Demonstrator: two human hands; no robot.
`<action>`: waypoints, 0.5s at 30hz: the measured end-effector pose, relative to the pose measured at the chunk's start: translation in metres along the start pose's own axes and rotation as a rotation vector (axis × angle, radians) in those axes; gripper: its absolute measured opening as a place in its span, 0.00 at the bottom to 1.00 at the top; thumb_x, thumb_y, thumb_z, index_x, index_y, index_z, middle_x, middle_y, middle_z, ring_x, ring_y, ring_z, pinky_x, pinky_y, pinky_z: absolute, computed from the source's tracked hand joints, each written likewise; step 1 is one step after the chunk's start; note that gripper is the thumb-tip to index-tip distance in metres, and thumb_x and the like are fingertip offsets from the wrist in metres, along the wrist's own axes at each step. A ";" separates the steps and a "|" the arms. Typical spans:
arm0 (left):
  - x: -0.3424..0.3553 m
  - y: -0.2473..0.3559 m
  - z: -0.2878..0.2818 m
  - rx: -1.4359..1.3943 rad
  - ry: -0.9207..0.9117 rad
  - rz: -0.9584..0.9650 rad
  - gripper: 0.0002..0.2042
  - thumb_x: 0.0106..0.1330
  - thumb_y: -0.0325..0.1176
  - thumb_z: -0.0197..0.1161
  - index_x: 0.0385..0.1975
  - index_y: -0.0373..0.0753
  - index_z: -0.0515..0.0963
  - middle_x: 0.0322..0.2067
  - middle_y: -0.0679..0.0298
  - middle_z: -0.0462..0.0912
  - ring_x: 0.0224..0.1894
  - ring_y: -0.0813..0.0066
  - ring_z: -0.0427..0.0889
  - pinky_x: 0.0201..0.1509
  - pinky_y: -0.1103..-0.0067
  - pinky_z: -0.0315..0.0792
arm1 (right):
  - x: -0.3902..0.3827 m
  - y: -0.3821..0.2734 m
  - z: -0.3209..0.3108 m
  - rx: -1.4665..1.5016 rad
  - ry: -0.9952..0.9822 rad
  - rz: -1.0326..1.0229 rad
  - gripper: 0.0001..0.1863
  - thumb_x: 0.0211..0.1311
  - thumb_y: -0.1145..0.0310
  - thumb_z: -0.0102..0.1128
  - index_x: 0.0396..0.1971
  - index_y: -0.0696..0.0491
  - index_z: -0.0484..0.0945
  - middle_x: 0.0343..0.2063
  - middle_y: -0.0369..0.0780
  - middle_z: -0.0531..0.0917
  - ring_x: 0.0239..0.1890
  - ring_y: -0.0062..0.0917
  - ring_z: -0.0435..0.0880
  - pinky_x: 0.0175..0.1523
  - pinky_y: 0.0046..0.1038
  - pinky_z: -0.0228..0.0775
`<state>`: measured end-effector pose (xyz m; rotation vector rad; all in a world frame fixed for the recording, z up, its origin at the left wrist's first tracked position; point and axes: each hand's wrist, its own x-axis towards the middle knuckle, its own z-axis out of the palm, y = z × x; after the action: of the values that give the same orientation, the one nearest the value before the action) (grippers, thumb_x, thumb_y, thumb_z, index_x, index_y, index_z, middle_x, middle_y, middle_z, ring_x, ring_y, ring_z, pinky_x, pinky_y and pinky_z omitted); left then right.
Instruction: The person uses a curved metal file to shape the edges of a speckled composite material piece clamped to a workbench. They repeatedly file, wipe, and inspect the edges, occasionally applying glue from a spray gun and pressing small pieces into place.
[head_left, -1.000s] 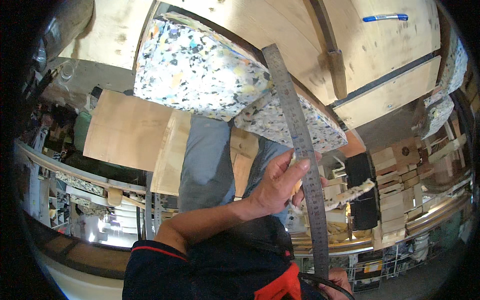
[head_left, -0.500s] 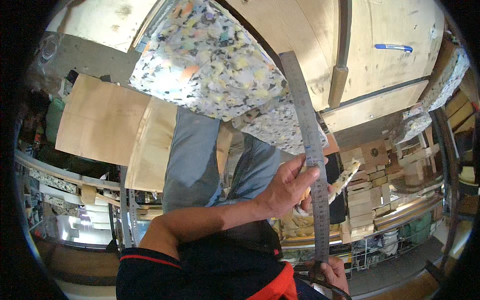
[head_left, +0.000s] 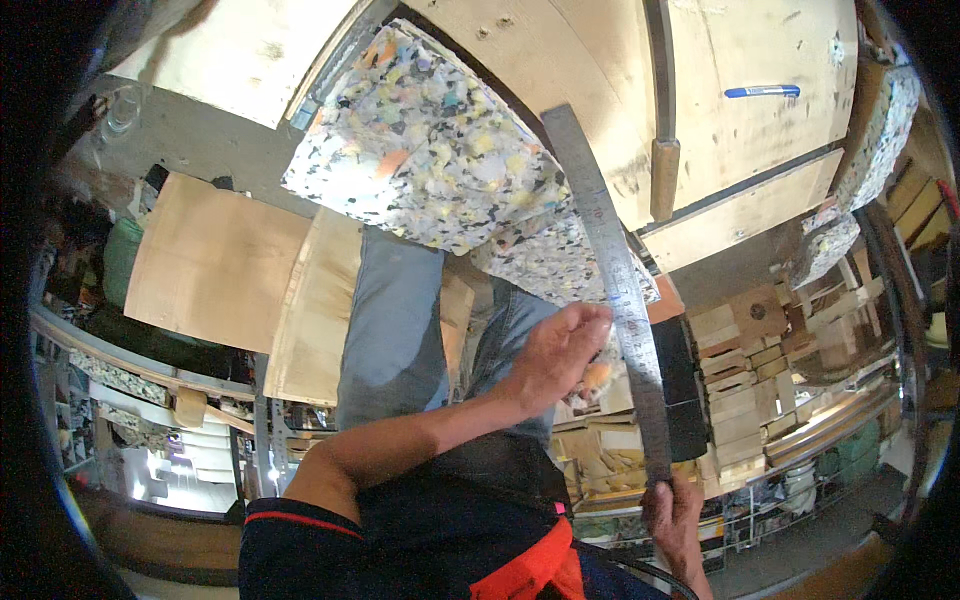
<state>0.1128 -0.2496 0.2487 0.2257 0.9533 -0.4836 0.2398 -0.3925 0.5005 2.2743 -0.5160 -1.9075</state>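
A long steel ruler [head_left: 622,290] slants past the right edge of the speckled foam block [head_left: 430,140], its far end over the wooden boards. My right hand [head_left: 678,515] grips the ruler's near end. Just left of the ruler, my left hand [head_left: 562,350] is closed, fingers curled, with a small speckled foam scrap [head_left: 597,378] showing beneath them; part of the scrap is hidden. A second, lower foam piece [head_left: 545,250] lies between the block and the ruler, above my knees.
A blue pen [head_left: 762,91] rests on the light wooden board [head_left: 770,150] at the far right. A dark strip with a wooden end [head_left: 664,180] runs beside it. Plywood panels [head_left: 215,270] stand at left. Stacked wood offcuts [head_left: 735,430] and more foam [head_left: 885,150] are at right.
My left hand has come off the ruler, slightly leftward, and the foam strip no longer sticks out right of the ruler. My right hand and the ruler's near end have moved up and right.
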 end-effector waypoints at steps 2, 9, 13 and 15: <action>-0.002 -0.006 -0.014 0.132 0.039 0.177 0.15 0.77 0.39 0.57 0.51 0.33 0.78 0.36 0.69 0.83 0.29 0.86 0.74 0.34 0.84 0.70 | 0.019 0.026 0.001 -0.041 0.155 -0.124 0.12 0.72 0.66 0.53 0.30 0.58 0.75 0.16 0.42 0.78 0.18 0.32 0.80 0.27 0.34 0.72; -0.021 0.042 -0.035 0.126 -0.060 0.097 0.15 0.77 0.38 0.56 0.52 0.34 0.75 0.36 0.61 0.86 0.36 0.78 0.84 0.41 0.78 0.79 | 0.126 0.061 -0.039 0.005 0.437 -0.438 0.15 0.77 0.65 0.46 0.29 0.57 0.72 0.16 0.39 0.69 0.20 0.28 0.70 0.29 0.33 0.63; -0.025 0.048 -0.046 0.221 0.134 0.154 0.14 0.79 0.39 0.51 0.50 0.35 0.74 0.33 0.60 0.83 0.32 0.73 0.84 0.37 0.75 0.79 | 0.241 0.041 -0.087 0.001 0.592 -0.651 0.14 0.76 0.66 0.49 0.31 0.59 0.73 0.18 0.43 0.73 0.19 0.26 0.70 0.27 0.33 0.64; -0.035 0.042 -0.049 0.105 0.302 0.118 0.13 0.80 0.38 0.50 0.50 0.34 0.73 0.29 0.63 0.81 0.31 0.74 0.81 0.38 0.75 0.78 | 0.295 0.011 -0.112 -0.035 0.731 -0.803 0.14 0.76 0.66 0.50 0.31 0.61 0.73 0.19 0.50 0.73 0.22 0.33 0.75 0.30 0.36 0.68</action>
<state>0.0804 -0.1833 0.2487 0.4572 1.2020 -0.3977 0.3894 -0.5166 0.2513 3.1514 0.5915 -1.0393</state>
